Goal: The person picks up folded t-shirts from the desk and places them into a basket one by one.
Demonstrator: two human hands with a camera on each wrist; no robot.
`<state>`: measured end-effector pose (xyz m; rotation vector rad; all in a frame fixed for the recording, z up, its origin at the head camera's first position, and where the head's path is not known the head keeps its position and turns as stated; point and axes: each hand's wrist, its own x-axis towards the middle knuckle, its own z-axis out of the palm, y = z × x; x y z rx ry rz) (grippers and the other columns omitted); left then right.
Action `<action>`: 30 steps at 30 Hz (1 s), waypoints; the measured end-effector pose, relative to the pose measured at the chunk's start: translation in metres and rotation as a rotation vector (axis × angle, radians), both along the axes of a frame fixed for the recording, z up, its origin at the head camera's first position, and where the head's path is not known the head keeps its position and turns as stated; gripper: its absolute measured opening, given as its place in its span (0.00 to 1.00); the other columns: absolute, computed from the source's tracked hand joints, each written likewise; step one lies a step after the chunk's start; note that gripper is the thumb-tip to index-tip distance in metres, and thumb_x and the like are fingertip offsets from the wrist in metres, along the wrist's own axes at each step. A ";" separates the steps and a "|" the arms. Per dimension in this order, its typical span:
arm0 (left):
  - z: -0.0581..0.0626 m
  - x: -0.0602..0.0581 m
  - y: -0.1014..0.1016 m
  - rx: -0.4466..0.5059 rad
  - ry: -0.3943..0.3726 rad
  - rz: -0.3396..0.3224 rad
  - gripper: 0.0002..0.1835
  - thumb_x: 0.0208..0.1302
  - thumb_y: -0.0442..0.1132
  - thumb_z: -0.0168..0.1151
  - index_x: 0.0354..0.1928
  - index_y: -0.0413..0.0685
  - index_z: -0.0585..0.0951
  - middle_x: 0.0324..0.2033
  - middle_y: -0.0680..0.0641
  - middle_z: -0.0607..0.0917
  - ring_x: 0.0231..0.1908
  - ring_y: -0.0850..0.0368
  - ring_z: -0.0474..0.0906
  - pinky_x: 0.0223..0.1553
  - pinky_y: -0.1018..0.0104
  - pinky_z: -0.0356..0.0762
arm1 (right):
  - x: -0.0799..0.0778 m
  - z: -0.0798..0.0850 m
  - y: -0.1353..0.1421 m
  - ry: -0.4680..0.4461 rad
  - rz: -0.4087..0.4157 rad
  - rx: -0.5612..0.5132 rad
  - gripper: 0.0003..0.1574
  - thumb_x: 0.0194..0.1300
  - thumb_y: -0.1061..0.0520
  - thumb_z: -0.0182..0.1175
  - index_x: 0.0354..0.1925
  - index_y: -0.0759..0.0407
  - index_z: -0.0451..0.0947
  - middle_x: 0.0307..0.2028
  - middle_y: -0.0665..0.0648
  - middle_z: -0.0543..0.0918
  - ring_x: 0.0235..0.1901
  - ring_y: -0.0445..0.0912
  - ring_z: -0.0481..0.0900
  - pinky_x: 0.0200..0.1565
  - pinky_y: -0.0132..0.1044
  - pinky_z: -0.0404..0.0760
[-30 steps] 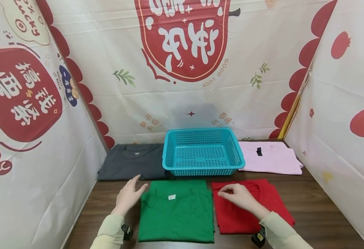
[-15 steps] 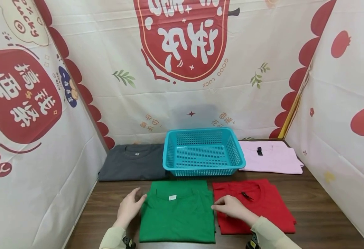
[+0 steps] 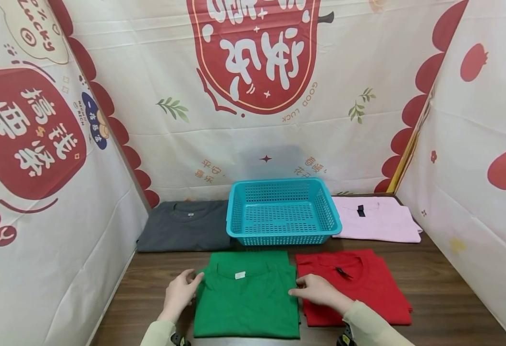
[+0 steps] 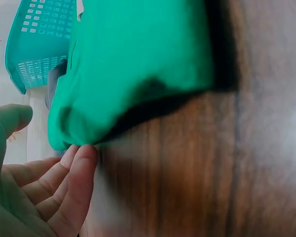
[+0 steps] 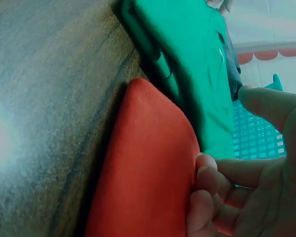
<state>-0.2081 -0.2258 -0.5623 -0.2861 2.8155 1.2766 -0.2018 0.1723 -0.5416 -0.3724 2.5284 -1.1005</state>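
Observation:
A folded green T-shirt (image 3: 246, 310) with a white neck label lies at the front middle of the table. At its left edge is my left hand (image 3: 178, 295), thumb and fingers apart; in the left wrist view its fingertips (image 4: 88, 151) touch the shirt's side. My right hand (image 3: 319, 292) is by the opposite edge, over the left part of a folded red T-shirt (image 3: 371, 283). The right wrist view shows its thumb spread from loosely bent fingers, which reach the gap between the red and green cloth. No cloth is pinched in either hand.
Behind the green shirt stands a turquoise plastic basket (image 3: 285, 235) with nothing in it. A dark grey folded T-shirt (image 3: 183, 233) lies to its left, a pink one (image 3: 376, 226) to its right. Printed cloth walls (image 3: 253, 139) enclose the wooden table (image 3: 434, 288) at the back and sides.
My right hand has moved left from above the red shirt to the green shirt's right edge. The left hand has come lower, to the left edge. The shirts and basket have stayed put.

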 end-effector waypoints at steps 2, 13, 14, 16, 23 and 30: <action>-0.001 0.000 0.001 0.009 0.001 0.004 0.36 0.65 0.61 0.58 0.61 0.36 0.75 0.33 0.49 0.83 0.17 0.59 0.76 0.16 0.62 0.74 | -0.001 -0.001 -0.001 -0.005 0.009 -0.001 0.39 0.60 0.41 0.65 0.52 0.75 0.78 0.13 0.47 0.67 0.15 0.39 0.56 0.23 0.35 0.60; 0.002 0.000 0.010 0.044 -0.030 -0.051 0.35 0.66 0.57 0.59 0.59 0.31 0.75 0.36 0.44 0.84 0.23 0.58 0.78 0.19 0.63 0.78 | -0.005 -0.004 -0.006 0.022 0.031 0.022 0.31 0.59 0.40 0.65 0.40 0.69 0.81 0.10 0.45 0.62 0.14 0.38 0.55 0.22 0.33 0.59; 0.003 0.000 0.011 0.045 -0.038 -0.067 0.35 0.66 0.57 0.59 0.59 0.30 0.75 0.38 0.42 0.84 0.24 0.57 0.78 0.20 0.62 0.79 | -0.005 -0.004 -0.007 0.023 0.029 0.020 0.27 0.59 0.40 0.65 0.34 0.65 0.80 0.10 0.45 0.59 0.13 0.38 0.53 0.21 0.33 0.58; 0.006 0.001 0.011 0.039 -0.057 -0.095 0.35 0.65 0.57 0.59 0.59 0.29 0.75 0.41 0.39 0.84 0.28 0.56 0.80 0.22 0.61 0.79 | -0.006 -0.004 -0.008 0.026 0.028 0.010 0.24 0.59 0.40 0.65 0.23 0.57 0.73 0.10 0.44 0.56 0.13 0.38 0.51 0.20 0.33 0.55; 0.010 0.000 0.013 -0.027 -0.074 -0.162 0.33 0.65 0.56 0.59 0.57 0.31 0.77 0.46 0.36 0.83 0.38 0.46 0.82 0.36 0.52 0.80 | -0.007 -0.004 -0.015 0.008 0.007 -0.018 0.30 0.61 0.41 0.64 0.16 0.49 0.58 0.11 0.45 0.53 0.14 0.39 0.48 0.20 0.33 0.51; 0.007 0.003 0.021 -0.169 0.025 -0.202 0.31 0.64 0.54 0.61 0.57 0.32 0.78 0.45 0.37 0.84 0.43 0.42 0.81 0.43 0.46 0.77 | -0.008 -0.005 -0.021 -0.013 -0.034 -0.051 0.33 0.61 0.43 0.64 0.15 0.48 0.53 0.12 0.46 0.51 0.15 0.40 0.46 0.20 0.35 0.48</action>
